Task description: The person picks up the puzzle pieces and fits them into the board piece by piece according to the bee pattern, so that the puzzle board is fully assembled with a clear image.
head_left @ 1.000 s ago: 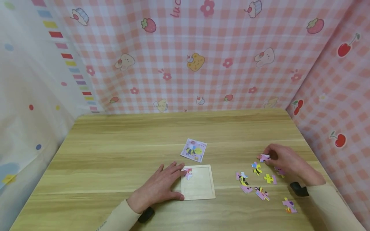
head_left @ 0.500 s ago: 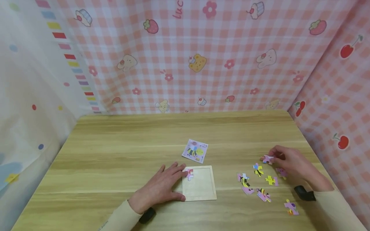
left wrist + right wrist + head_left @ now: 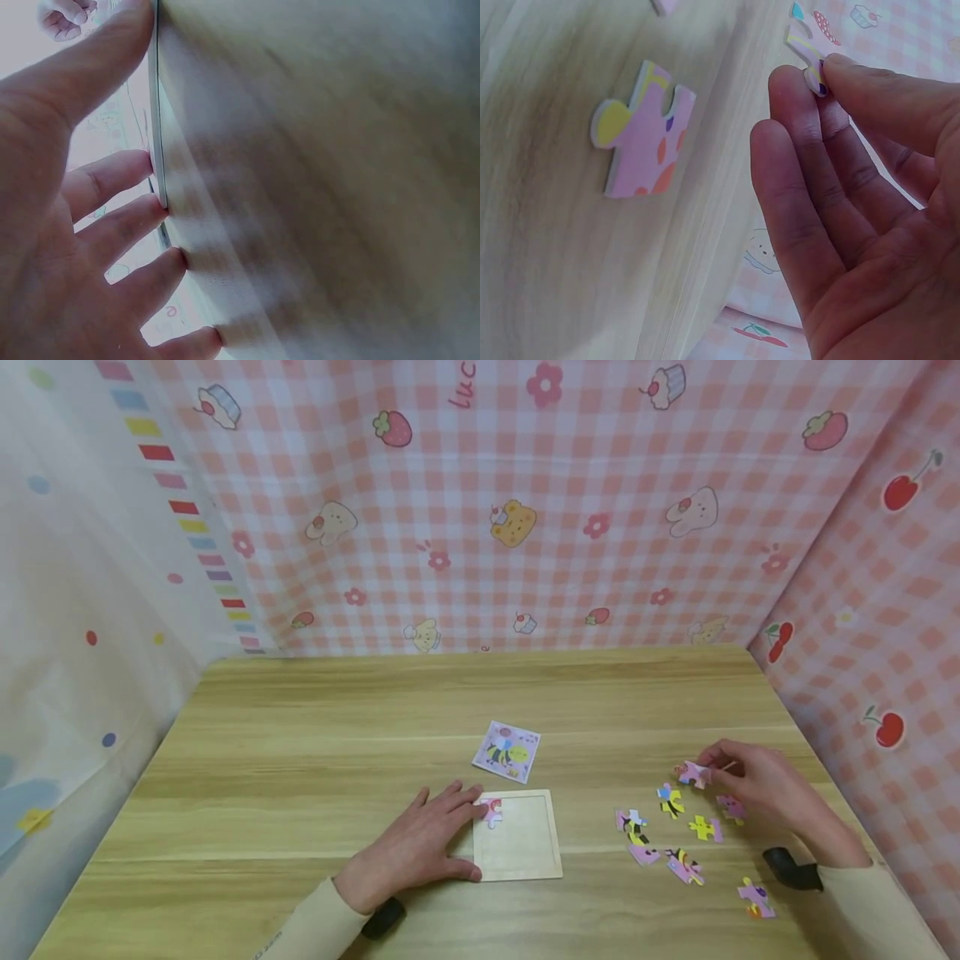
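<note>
In the head view my left hand [image 3: 412, 850] lies spread along the left side of a square wooden puzzle tray [image 3: 554, 839], thumb and fingers touching its edge. One pink puzzle piece [image 3: 492, 812] sits in the tray's upper left corner, partly under a fingertip. To the right, my right hand [image 3: 768, 793] pinches a pink puzzle piece with a red patch [image 3: 692, 773] between thumb and fingers. The right wrist view shows this piece [image 3: 802, 37] at the fingertips, tilted. Below that hand another pink piece with orange spots [image 3: 646, 142] lies on the table.
Several loose puzzle pieces lie right of the tray, among them a blue and yellow one [image 3: 670, 801], a yellow one [image 3: 703, 828] and a purple-spotted one [image 3: 755, 899]. A square bee picture card [image 3: 507, 752] lies behind the tray. Checked curtains [image 3: 450, 485] enclose the wooden table [image 3: 300, 735].
The head view has shifted slightly. My right hand has drawn a little to the right, still pinching the pink puzzle piece. The left hand stays at the tray.
</note>
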Motion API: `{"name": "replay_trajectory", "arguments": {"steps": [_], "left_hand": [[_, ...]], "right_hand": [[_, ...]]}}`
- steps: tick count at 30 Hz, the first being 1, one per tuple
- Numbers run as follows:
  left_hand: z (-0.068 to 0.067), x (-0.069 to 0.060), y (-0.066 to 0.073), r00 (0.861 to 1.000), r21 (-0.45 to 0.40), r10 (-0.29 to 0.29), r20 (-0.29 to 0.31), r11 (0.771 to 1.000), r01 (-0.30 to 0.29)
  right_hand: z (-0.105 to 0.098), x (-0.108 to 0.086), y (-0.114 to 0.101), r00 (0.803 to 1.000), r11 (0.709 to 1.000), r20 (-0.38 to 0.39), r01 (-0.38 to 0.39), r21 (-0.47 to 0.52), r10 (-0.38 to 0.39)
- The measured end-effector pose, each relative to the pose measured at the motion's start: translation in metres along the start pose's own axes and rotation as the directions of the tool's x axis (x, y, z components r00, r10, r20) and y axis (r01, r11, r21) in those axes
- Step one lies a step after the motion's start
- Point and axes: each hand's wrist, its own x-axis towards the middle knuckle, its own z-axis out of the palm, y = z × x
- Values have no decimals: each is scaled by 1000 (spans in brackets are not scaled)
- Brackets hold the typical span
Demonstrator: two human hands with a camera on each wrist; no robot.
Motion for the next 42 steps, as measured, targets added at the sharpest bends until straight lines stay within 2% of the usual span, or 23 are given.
{"name": "replay_trajectory", "arguments": {"steps": [8, 18, 24, 34, 38, 42], "left_hand": [[0, -1, -1, 1000, -16, -4, -5, 1000, 4], [1, -2, -2, 1000, -29, -3, 0, 1000, 3], [1, -2, -1, 1000, -20, -4, 1, 1000, 4], [0, -3, -1, 1000, -12, 2, -7, 1000, -2], [0, -3, -1, 1000, -15, 1, -5, 1000, -1], [0, -2, -1, 1000, -21, -1, -2, 1000, 1]], "right_hand": [[1, -2, -5, 999, 1000, -45, 17, -25, -19], [1, -6, -17, 996, 999, -76, 38, 29, -35], [3, -9, -25, 998, 997, -70, 8, 77, -3], [5, -9, -39, 996, 996, -83, 33, 81, -27], [6, -8, -42, 990, 996, -120, 80, 47, -74], [10, -6, -45, 974, 989, -167, 149, -21, -151]]}}
